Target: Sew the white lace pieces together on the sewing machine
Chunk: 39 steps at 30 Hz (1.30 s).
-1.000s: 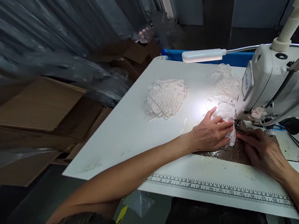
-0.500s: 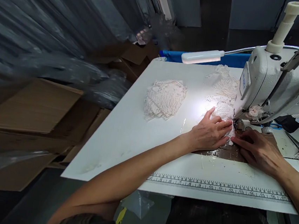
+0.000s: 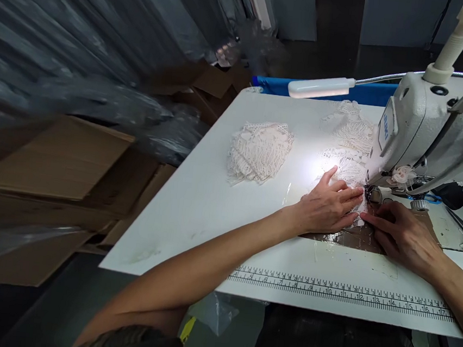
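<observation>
Sewing machine, marked JUKI (I read it tilted); numbered ruler; left hand flat on lace; right hand touching it, grip unclear.

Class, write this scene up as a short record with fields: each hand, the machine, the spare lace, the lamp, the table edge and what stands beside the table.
Left hand: palm down on white lace
Right hand: one fingertip at the lace, others bent
Sewing machine: white, on the right
Lace pile: on the table, left of the machine
Lamp: lit, on a flexible metal neck
Ruler scale: along the table's near edge
Cardboard boxes: left of the table
</observation>
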Each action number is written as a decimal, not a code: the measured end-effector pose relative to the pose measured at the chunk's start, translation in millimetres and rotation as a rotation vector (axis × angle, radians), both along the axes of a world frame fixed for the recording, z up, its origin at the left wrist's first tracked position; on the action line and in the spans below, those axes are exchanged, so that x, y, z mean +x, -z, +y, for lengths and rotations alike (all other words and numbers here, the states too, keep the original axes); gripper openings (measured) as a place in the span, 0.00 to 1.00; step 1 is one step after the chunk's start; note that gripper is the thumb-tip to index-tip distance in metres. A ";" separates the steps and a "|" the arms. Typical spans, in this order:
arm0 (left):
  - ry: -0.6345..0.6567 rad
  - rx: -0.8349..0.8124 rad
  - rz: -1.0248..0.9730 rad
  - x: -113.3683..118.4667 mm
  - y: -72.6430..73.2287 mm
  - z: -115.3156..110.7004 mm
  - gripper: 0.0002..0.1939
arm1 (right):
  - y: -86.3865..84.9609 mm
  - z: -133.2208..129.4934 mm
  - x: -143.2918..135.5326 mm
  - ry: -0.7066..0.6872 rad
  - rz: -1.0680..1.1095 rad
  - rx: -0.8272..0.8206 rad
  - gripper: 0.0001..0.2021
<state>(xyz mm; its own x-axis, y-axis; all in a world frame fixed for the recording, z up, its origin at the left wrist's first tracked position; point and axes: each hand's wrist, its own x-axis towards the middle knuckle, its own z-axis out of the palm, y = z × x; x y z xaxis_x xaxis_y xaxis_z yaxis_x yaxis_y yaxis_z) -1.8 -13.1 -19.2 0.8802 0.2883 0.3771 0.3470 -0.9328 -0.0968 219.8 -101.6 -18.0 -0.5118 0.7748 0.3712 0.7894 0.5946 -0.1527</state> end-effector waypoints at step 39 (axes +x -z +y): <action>0.266 -0.242 0.014 -27.3 -20.3 -30.9 0.11 | -17.8 1.8 13.2 0.010 0.238 -0.275 0.17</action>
